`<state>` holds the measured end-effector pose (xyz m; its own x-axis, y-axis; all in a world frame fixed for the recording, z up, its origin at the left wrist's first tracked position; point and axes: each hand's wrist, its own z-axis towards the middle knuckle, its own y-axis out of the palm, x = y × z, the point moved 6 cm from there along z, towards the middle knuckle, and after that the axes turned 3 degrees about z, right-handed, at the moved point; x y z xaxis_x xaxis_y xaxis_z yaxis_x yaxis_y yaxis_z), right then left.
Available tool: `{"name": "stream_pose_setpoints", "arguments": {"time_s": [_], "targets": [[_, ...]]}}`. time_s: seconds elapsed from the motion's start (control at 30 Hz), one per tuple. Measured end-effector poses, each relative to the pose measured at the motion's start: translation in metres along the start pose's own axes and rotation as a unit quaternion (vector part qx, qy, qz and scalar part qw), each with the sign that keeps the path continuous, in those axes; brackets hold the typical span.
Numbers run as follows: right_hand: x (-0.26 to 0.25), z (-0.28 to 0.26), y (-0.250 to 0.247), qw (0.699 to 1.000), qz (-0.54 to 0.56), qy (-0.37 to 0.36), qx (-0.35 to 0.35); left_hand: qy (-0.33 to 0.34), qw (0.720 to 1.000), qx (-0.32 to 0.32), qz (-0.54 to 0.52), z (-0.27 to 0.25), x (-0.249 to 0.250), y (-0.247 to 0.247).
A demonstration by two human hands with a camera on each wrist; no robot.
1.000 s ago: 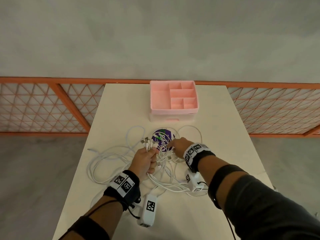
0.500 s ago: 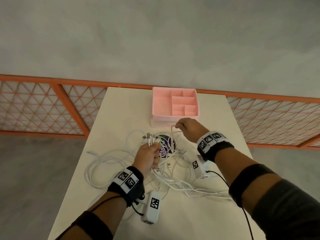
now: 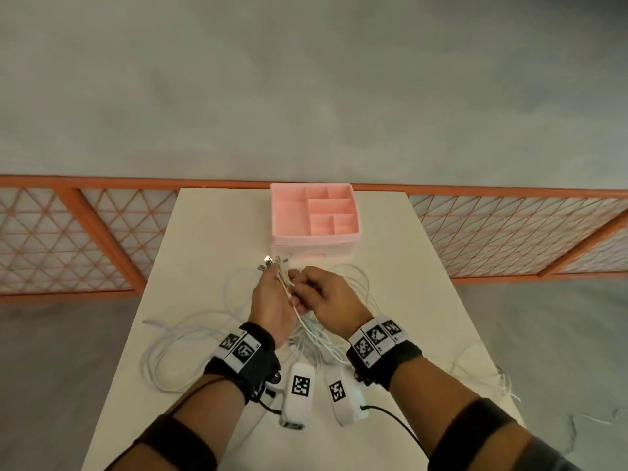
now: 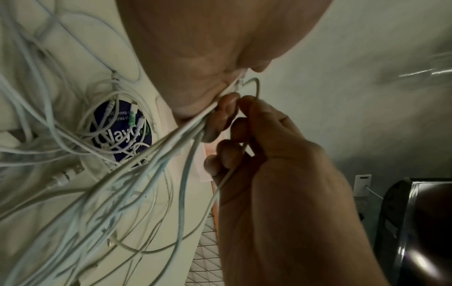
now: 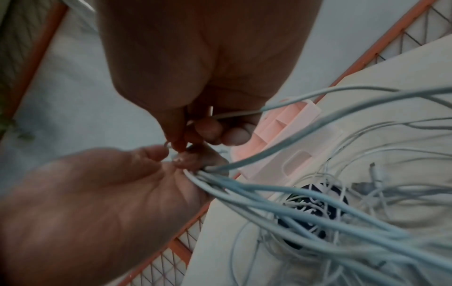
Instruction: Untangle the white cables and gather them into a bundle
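Note:
Several white cables (image 3: 176,348) lie tangled in loops on the cream table (image 3: 210,232). My left hand (image 3: 282,283) grips a bunch of cable ends, and their plugs (image 3: 272,263) stick out past the fingers. In the left wrist view the held strands (image 4: 171,147) run down from the palm to the pile. My right hand (image 3: 302,287) is right up against the left one and pinches one thin cable (image 5: 234,114) between thumb and fingers. In the right wrist view the left hand's fingers (image 5: 186,160) clamp the bunch (image 5: 244,189).
A pink compartment tray (image 3: 314,212) stands at the table's far end. A round dark blue disc (image 4: 119,131) lies under the tangle. Orange mesh railing (image 3: 68,239) runs behind the table. One cable (image 3: 489,375) trails near the right edge.
My right hand has come back from beside the pink tray to the left hand, bringing a cable end with it. The left hand keeps hold of its bunch and sits a little higher.

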<state>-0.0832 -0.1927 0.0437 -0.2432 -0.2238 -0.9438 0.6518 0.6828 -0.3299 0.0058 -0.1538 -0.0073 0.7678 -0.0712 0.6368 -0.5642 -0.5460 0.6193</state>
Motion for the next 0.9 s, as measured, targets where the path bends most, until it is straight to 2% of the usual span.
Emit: {"name": "stream_pose_setpoints", "arguments": {"time_s": [0.1, 0.2, 0.4, 0.5, 0.63, 0.8, 0.9], "targets": [[0.0, -0.012, 0.005, 0.995, -0.085, -0.046, -0.022, -0.011, 0.999, 0.005, 0.038, 0.001, -0.006, -0.007], [0.001, -0.018, 0.001, 0.989, -0.124, -0.068, -0.032, 0.013, 0.995, 0.027, 0.095, -0.004, -0.009, -0.012], [0.002, -0.028, -0.005, 0.993, -0.094, -0.073, -0.014, 0.019, 0.994, 0.025, 0.108, -0.011, -0.01, -0.008], [0.005, -0.032, -0.006, 0.99, -0.116, -0.08, -0.015, 0.017, 0.996, 0.012, 0.091, -0.011, -0.009, -0.006], [0.021, -0.04, -0.006, 0.988, -0.145, -0.051, -0.03, 0.007, 0.998, -0.003, 0.054, -0.005, -0.005, -0.007], [0.047, -0.051, -0.014, 0.99, -0.136, 0.014, -0.035, 0.038, 0.999, -0.01, 0.034, -0.008, -0.004, -0.003], [0.07, -0.057, -0.031, 0.982, -0.178, 0.056, -0.001, 0.054, 0.998, -0.012, 0.027, -0.011, -0.001, -0.003]]}}
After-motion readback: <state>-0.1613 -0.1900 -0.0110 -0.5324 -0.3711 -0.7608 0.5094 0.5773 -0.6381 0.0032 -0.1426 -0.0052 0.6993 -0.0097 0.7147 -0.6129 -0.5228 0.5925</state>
